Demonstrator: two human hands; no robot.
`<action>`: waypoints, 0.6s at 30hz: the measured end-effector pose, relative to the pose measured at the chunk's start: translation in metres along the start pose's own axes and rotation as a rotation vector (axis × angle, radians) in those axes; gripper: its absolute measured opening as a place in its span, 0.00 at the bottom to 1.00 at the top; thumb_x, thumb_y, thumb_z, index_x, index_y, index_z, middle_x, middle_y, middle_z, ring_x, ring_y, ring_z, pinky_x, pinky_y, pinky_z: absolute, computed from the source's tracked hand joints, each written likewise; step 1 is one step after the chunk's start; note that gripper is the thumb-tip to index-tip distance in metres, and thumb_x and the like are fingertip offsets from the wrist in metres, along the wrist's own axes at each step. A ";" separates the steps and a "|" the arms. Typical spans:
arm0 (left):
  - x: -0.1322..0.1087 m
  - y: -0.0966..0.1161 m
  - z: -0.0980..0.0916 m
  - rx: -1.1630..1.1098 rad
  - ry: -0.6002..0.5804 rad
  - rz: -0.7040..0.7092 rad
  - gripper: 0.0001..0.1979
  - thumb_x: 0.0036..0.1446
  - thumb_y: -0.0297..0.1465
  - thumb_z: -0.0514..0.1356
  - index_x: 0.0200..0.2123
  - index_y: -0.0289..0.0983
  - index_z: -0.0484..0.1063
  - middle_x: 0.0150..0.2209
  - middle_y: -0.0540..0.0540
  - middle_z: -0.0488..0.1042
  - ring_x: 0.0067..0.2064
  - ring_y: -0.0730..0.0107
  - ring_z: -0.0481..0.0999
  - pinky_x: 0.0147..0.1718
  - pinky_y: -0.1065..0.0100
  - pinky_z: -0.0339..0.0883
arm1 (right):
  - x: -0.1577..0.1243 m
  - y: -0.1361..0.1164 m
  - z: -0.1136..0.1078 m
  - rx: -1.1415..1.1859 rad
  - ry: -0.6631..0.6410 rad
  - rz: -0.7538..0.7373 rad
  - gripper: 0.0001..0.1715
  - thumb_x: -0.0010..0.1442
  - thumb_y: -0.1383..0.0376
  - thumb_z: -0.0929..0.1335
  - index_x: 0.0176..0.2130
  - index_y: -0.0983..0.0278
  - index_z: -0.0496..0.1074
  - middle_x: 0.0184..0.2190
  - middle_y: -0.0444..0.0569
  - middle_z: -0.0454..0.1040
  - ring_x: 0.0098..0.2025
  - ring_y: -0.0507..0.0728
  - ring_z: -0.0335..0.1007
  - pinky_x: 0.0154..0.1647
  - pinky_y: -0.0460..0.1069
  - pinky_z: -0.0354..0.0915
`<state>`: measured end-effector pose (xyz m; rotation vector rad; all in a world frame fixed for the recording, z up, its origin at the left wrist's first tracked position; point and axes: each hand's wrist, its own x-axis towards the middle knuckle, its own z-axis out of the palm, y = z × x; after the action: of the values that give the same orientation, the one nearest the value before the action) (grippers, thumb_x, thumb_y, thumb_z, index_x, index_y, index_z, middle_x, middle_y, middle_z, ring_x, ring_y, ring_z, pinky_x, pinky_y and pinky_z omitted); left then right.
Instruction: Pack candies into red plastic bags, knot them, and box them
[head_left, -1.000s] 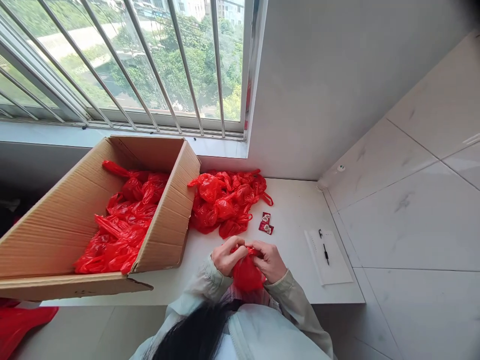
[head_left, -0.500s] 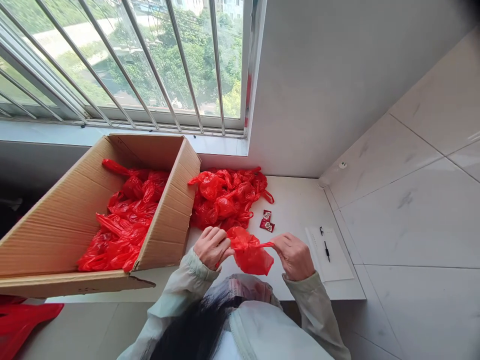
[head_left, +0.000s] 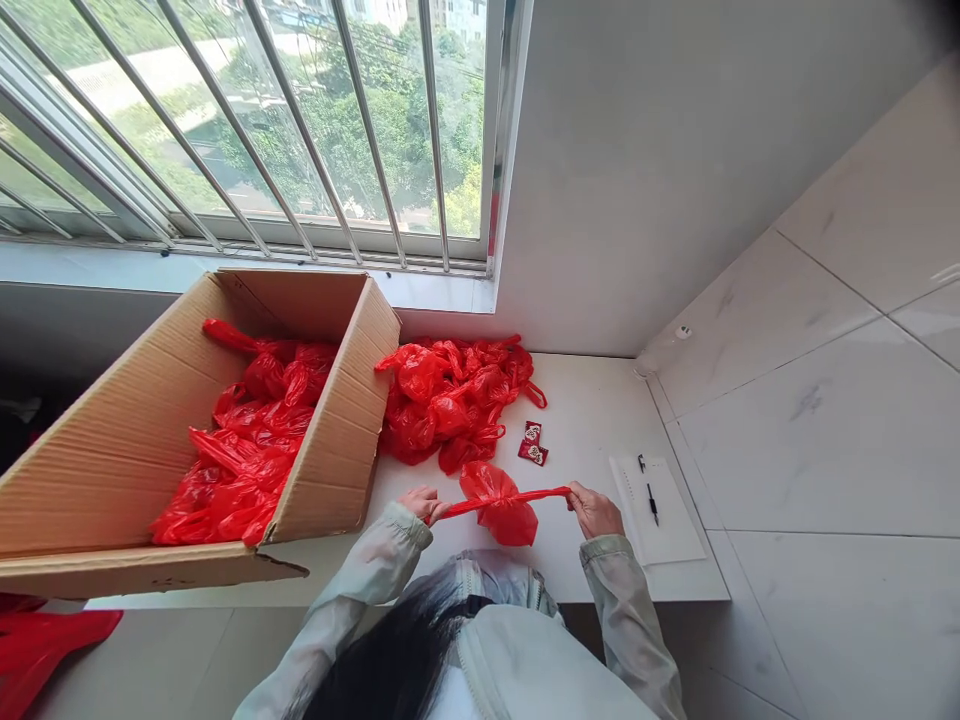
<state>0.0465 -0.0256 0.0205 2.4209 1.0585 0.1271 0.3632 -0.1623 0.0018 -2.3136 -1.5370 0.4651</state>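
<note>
A red plastic bag [head_left: 510, 520] is stretched between my two hands above the white table [head_left: 585, 390], with a knot or twist at its middle. My left hand [head_left: 424, 505] is closed on the handle at one side. The opposite handle is pulled out taut in the closed fingers of my right hand [head_left: 596, 512]. What the bag contains, if anything, cannot be made out. Just beyond it lies a heap of tied red plastic bags [head_left: 450, 395]. Two small dark red packets [head_left: 533, 443] rest on the table to the right of the heap.
On the left stands an open cardboard box [head_left: 337, 420] with many red bags [head_left: 251, 450] inside. A notebook [head_left: 671, 530] with a black pen [head_left: 653, 505] lies near the table's right edge. More red plastic [head_left: 52, 640] shows at lower left. A barred window [head_left: 300, 130] is behind.
My hands have drawn apart, left hand to the left and right hand to the right. The handles are now pulled into a straight, tight line across the bag.
</note>
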 end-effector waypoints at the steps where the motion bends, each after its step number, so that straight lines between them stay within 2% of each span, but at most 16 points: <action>1: 0.003 -0.002 0.007 0.005 -0.027 -0.027 0.11 0.66 0.37 0.58 0.41 0.34 0.72 0.38 0.47 0.75 0.36 0.70 0.75 0.37 0.64 0.74 | 0.001 0.001 0.002 0.006 -0.025 0.014 0.20 0.67 0.62 0.59 0.28 0.60 0.71 0.22 0.42 0.72 0.24 0.51 0.60 0.24 0.45 0.46; 6: 0.010 -0.004 0.033 -0.023 -0.088 -0.138 0.13 0.66 0.38 0.58 0.35 0.33 0.72 0.30 0.51 0.72 0.29 0.73 0.73 0.32 0.66 0.72 | 0.000 0.006 0.012 0.058 -0.133 0.076 0.18 0.65 0.63 0.59 0.28 0.60 0.71 0.24 0.43 0.75 0.25 0.52 0.62 0.25 0.46 0.46; 8: 0.008 0.001 0.035 -0.067 -0.096 -0.138 0.15 0.66 0.39 0.58 0.32 0.33 0.71 0.27 0.53 0.70 0.26 0.75 0.71 0.29 0.68 0.70 | -0.002 0.009 0.016 0.090 -0.157 0.104 0.18 0.64 0.63 0.59 0.27 0.60 0.71 0.25 0.44 0.76 0.25 0.52 0.63 0.25 0.46 0.46; 11: 0.001 0.015 0.025 -0.164 -0.089 -0.056 0.19 0.68 0.39 0.53 0.27 0.35 0.68 0.26 0.52 0.68 0.25 0.75 0.68 0.27 0.70 0.67 | -0.001 0.010 0.020 0.163 -0.179 0.133 0.16 0.62 0.64 0.60 0.26 0.60 0.70 0.24 0.44 0.76 0.25 0.52 0.64 0.26 0.46 0.48; 13: -0.006 0.024 0.014 -0.227 -0.074 0.044 0.17 0.67 0.36 0.51 0.27 0.36 0.69 0.30 0.48 0.70 0.30 0.72 0.71 0.33 0.68 0.68 | 0.000 0.006 0.022 0.232 -0.181 0.133 0.16 0.61 0.62 0.60 0.25 0.60 0.70 0.24 0.44 0.77 0.26 0.52 0.66 0.27 0.46 0.51; 16: -0.012 0.036 -0.001 -0.287 -0.050 0.208 0.09 0.59 0.37 0.58 0.37 0.39 0.73 0.39 0.44 0.72 0.42 0.63 0.73 0.44 0.63 0.69 | 0.005 -0.008 0.024 0.363 -0.162 0.099 0.18 0.61 0.58 0.59 0.25 0.60 0.70 0.24 0.45 0.75 0.27 0.53 0.67 0.31 0.46 0.55; 18: -0.011 0.042 -0.004 -0.314 -0.028 0.291 0.15 0.54 0.39 0.61 0.44 0.41 0.73 0.44 0.42 0.71 0.48 0.58 0.71 0.47 0.60 0.68 | 0.008 -0.022 0.026 0.464 -0.138 0.070 0.18 0.60 0.56 0.60 0.24 0.60 0.69 0.24 0.45 0.73 0.27 0.54 0.66 0.33 0.47 0.57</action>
<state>0.0657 -0.0559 0.0448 2.2636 0.6144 0.3303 0.3366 -0.1446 -0.0130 -2.0079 -1.2424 0.9093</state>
